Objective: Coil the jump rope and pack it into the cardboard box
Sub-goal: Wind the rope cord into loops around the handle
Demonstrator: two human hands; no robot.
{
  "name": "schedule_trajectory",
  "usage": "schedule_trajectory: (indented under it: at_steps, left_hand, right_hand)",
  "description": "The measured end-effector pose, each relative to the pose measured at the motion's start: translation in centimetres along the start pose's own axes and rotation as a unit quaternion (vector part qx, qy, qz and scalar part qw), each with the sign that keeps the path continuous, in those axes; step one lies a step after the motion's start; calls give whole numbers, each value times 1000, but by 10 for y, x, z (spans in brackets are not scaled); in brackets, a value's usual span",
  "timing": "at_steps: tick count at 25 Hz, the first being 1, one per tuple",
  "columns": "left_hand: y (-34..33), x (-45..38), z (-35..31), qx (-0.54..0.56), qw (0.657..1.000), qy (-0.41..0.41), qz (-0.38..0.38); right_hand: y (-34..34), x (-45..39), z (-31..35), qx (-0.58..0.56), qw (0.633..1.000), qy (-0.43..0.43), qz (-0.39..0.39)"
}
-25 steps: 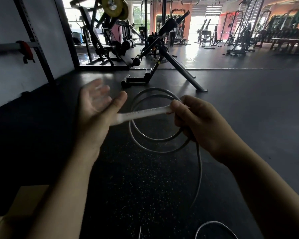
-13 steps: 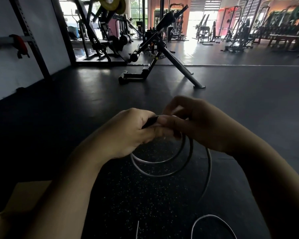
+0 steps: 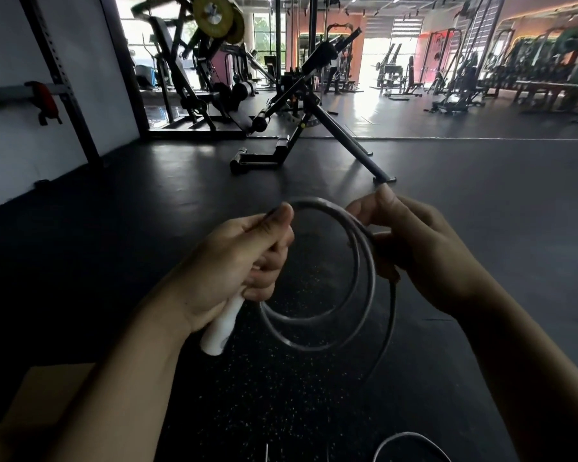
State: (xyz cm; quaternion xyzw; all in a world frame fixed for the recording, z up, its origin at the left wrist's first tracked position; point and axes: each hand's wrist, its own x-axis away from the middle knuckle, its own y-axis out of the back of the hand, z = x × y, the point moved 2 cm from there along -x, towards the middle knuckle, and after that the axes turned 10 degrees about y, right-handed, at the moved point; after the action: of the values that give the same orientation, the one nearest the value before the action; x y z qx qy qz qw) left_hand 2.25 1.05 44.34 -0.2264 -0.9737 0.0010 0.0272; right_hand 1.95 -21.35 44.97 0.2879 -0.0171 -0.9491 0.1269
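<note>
We've got both hands up at chest height over the dark speckled rubber floor. Our left hand is fisted around the white plastic jump-rope handle, fingers pressed together, thumb pinning the grey cord at the top; the handle's butt pokes out toward 7 o'clock. From that thumb the thin grey jump rope cord runs in two loose loops hanging between the hands. Our right hand, at 3 o'clock of the loops, pinches the cord between thumb and forefinger, the other fingers curled. A tail drops toward 6 o'clock, with more cord lying on the floor. The tan cardboard box sits at 8 o'clock, partly behind our left forearm.
</note>
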Motion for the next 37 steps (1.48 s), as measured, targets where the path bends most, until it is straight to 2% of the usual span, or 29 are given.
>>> schedule_trajectory:
  at_steps: [3, 6, 9, 11, 14, 20, 24, 28, 30, 31, 33, 35, 36, 37]
  left_hand:
    - [-4, -10, -1, 156, 983, -71, -63]
    - [-5, -18, -2, 310, 934, -129, -120]
    - [-11, -24, 3, 386, 891, -180, -156]
    - [-18, -26, 10, 389, 889, -172, -173]
    - [-21, -26, 18, 335, 907, -167, -193]
    - [-23, -22, 16, 343, 906, -175, -174]
    - [-25, -21, 17, 335, 914, -167, -155]
    - [-15, -18, 15, 308, 926, -144, -162]
    - [2, -16, 12, 254, 933, -156, -201]
    - [11, -12, 7, 189, 937, -175, -235]
    - [23, 3, -11, -28, 925, -233, -299]
    - [15, 13, -31, -305, 881, -254, -257]
    - [5, 16, -37, -413, 857, -224, -211]
    - [-5, 18, -39, -476, 845, -175, -167]
  right_hand:
    - [-7, 1, -8, -2, 1000, -20, 10]
    - [-29, 7, -21, -9, 998, -51, 47]
    - [-64, 16, -26, -19, 996, -44, 70]
    - [-82, 19, -25, -36, 999, -29, 9]
    - [-86, 17, -27, -56, 995, -33, -78]
    - [-73, 8, -23, -123, 984, -80, -101]
    - [-64, 3, -22, -103, 985, -73, -119]
    - [-44, -5, -18, -27, 990, -34, -132]
    - [-25, -9, -7, 29, 994, -10, -105]
    - [-15, -9, 0, 88, 993, 4, -77]
    - [-3, -10, 14, 244, 969, 29, 12]
    - [-7, -10, 24, 367, 924, 31, 103]
    - [-13, -9, 28, 395, 908, 32, 136]
    - [-18, -7, 32, 408, 898, 30, 161]
